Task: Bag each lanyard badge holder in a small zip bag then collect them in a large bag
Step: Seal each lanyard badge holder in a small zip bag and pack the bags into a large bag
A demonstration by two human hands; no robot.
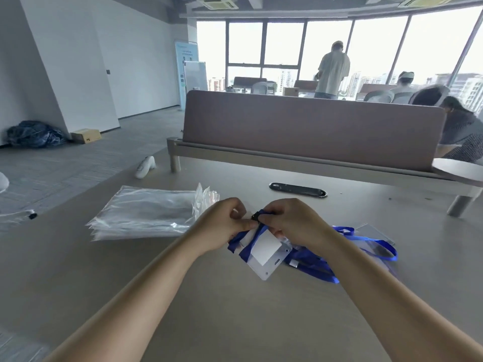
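Over the middle of the table, both hands hold one lanyard badge holder (265, 253), a clear sleeve with a white card and a folded blue strap. My left hand (224, 226) pinches the strap's upper end beside a small clear bag edge. My right hand (285, 220) grips the strap by its black clip (257, 215). More blue lanyards (347, 254) lie in a loose heap under my right forearm. A stack of clear plastic bags (146, 212) lies flat to the left, with small zip bags (206, 199) sticking up at its right end.
A black oval cable slot (298, 189) sits in the table beyond my hands. A brown divider panel (311, 126) closes the far edge. A white object (145, 167) lies at the back left corner. People are behind the divider at right.
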